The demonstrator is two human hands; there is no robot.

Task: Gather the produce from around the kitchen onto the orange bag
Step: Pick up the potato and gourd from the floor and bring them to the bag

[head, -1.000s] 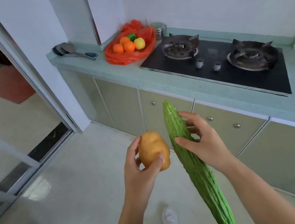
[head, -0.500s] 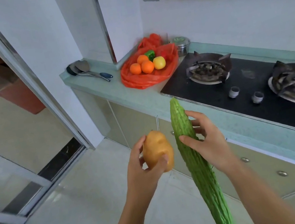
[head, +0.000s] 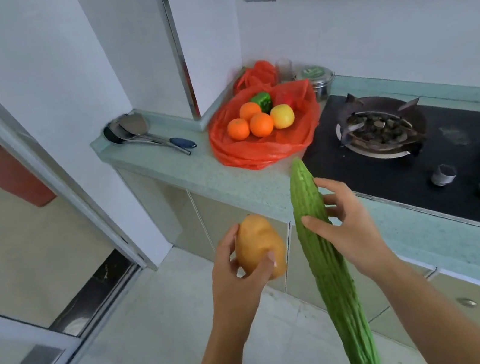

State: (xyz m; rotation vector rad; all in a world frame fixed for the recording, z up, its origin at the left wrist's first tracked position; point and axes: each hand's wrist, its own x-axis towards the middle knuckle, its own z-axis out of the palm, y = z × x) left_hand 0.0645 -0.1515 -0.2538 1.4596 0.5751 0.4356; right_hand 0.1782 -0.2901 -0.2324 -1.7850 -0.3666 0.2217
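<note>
Hands are carrying produce in front of the surface [head: 243,190]: the left hand [head: 235,274] is gripping a potato [head: 259,245], and just beside it the right hand [head: 348,227] is clasping a long bitter gourd [head: 323,250] whose tip is pointing up and away. Beyond both hands, the orange bag [head: 261,146] is lying spread on the surface, holding three oranges [head: 261,124], a yellow fruit [head: 282,116] and a green pepper [head: 262,102].
</note>
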